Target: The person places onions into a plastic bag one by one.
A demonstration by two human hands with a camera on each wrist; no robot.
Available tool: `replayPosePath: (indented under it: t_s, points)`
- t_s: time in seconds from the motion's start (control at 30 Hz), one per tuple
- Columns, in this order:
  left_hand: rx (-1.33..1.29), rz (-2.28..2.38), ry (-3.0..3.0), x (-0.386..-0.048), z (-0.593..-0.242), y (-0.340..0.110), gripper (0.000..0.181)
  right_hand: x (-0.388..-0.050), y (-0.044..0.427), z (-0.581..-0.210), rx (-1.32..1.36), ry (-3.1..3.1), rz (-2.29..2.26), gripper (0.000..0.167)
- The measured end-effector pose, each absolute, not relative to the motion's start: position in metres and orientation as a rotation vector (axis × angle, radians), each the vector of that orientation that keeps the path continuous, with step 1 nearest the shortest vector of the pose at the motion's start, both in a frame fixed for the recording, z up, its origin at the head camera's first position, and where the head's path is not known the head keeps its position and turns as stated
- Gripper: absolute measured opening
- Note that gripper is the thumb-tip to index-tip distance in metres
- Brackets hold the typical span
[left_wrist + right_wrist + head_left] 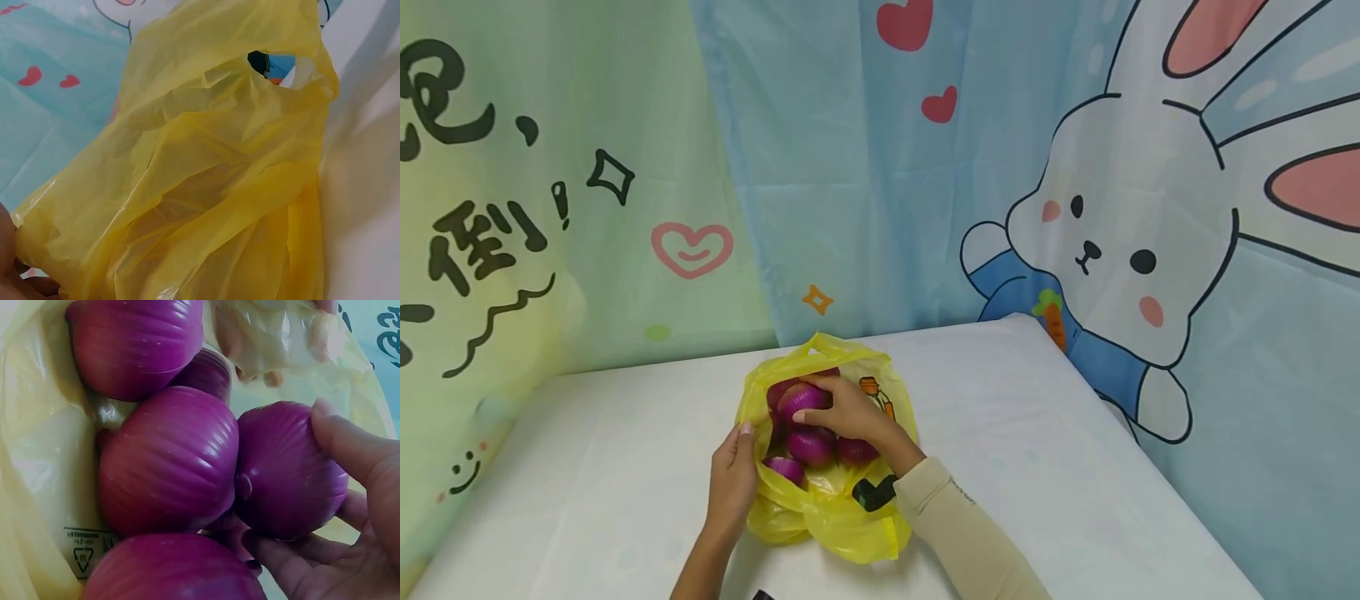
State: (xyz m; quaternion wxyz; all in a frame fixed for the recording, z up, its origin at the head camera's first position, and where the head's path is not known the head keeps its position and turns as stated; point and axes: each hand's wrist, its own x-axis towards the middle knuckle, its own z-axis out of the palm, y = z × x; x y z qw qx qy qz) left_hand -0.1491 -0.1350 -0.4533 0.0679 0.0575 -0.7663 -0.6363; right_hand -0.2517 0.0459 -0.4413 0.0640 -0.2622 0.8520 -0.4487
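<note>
A yellow plastic bag (835, 529) stands on the white-covered table with its mouth open toward me and several purple-red onions inside. My left hand (732, 479) pinches the bag's left rim between thumb and fingers; in the left wrist view, bag film (187, 187) fills most of the picture and only part of the hand shows at the lower left. My right hand (850, 412) reaches into the mouth. In the right wrist view, its thumb and fingers curl round one onion (290, 475), which touches a neighbouring onion (169, 459). Two more onions (137, 347) (178, 569) lie close by.
The white tablecloth (602, 475) spreads around the bag. Behind it hangs a printed curtain (850, 192) with a cartoon rabbit, hearts and lettering. A black device (874, 493) sits by my right wrist, and a dark corner (763, 595) shows at the bottom edge.
</note>
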Motion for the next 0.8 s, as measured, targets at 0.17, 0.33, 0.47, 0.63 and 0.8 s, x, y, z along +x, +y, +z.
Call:
replayPosePath:
  t_s: [0.17, 0.33, 0.47, 0.63, 0.8]
  points:
    - [0.162, -1.927, -2.294, -0.149, -0.453, -0.133, 0.053, -0.249, 0.043, -0.443, -0.825, 2.65, -1.288, 0.064]
    - [0.158, -1.905, -2.315, -0.15, -0.454, -0.13, 0.053, -0.245, 0.045, -0.445, -0.843, 2.708, -1.223, 0.073]
    - [0.156, -1.82, -2.338, -0.153, -0.456, -0.129, 0.049, -0.246, 0.051, -0.445, -0.85, 2.724, -1.269, 0.061]
    - [0.133, -1.73, -2.334, -0.155, -0.457, -0.127, 0.042, -0.245, 0.06, -0.444, -0.863, 2.702, -1.296, 0.047]
    - [0.139, -1.717, -2.321, -0.154, -0.457, -0.129, 0.039, -0.241, 0.07, -0.441, -0.853, 2.681, -1.33, 0.042]
